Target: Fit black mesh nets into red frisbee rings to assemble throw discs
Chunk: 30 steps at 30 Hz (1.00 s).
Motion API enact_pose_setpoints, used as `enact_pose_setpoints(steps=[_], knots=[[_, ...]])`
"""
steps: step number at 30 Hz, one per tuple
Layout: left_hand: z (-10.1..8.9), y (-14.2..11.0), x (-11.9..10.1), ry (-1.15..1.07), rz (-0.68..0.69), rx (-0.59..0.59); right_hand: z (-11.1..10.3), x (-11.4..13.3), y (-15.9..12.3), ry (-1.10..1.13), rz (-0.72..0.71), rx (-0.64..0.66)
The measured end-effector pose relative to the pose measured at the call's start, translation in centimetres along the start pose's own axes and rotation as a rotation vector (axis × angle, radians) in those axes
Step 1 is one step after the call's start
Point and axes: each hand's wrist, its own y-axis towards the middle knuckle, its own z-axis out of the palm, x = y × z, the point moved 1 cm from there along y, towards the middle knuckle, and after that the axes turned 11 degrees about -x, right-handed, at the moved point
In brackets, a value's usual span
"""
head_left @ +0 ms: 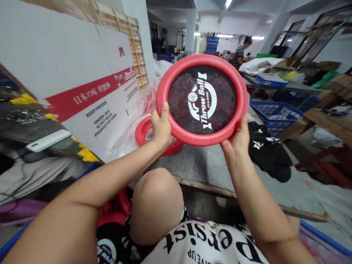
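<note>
Between my two hands I hold up a round throw-ball racket disc (176, 126) with a thick red rim and black mesh printed "Throw Ball". My left hand (162, 126) grips the rim at its lower left, thumb on the front. At the lower right, my right hand (238, 137) is wrapped round the rim, its fingers partly hidden behind. Below and behind the disc, a red ring (141, 134) lies on the grey table (203, 168). Several black mesh pieces (271, 156) with white print are piled on the table, right of my right hand.
A large white carton (90, 73) with a red band stands at the left. Blue crates (275, 113) are beyond the table on the right. More red rings (112, 218) and a printed black disc (110, 245) sit low beside my knee. A person (240, 53) stands at a far bench.
</note>
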Motion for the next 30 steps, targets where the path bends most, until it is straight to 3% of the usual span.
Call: enact_pose_setpoints(steps=[2,4,6,9,12,14,17,19,23,26,28,30], knots=[[-1.6,-1.4,-1.7,0.031,0.123,-0.05,1.2,-2.2,1.0,0.02,-0.049,-0.106],[-3.0,-2.5,-3.2,0.031,0.164,-0.002,1.4,-3.3,1.9,0.025,-0.073,-0.186],[-4.0,-2.7,-4.6,0.005,0.088,0.074,0.9,-3.2,2.5,-0.023,-0.146,-0.201],[-5.1,-0.9,-7.2,-0.016,0.059,0.145,-0.3,-0.8,3.1,-0.197,-0.405,-0.153],[-5.8,1.2,-10.5,0.099,0.246,0.245,-1.0,2.9,2.2,-0.452,-0.81,0.012],[-6.3,1.6,-12.4,0.26,0.397,0.413,-0.9,5.2,0.6,-0.627,-1.04,0.16],[-7.5,0.8,-13.4,0.445,0.6,0.661,-0.5,7.5,-2.0,-0.816,-1.118,0.345],[-8.8,0.0,-13.1,0.508,0.716,0.718,0.0,8.1,-3.5,-0.875,-1.105,0.447],[-12.3,-1.5,-13.2,0.581,0.822,0.64,1.4,8.1,-5.6,-0.769,-1.235,0.634],[-15.5,-3.1,-15.8,0.657,0.756,0.523,3.4,7.3,-6.6,-0.591,-1.337,0.796],[-18.4,-3.8,-18.5,0.782,0.762,0.385,5.0,6.2,-6.7,-0.435,-1.305,0.887],[-22.5,-4.0,-21.2,0.965,0.854,0.125,6.2,4.5,-6.3,-0.241,-1.127,0.936]])
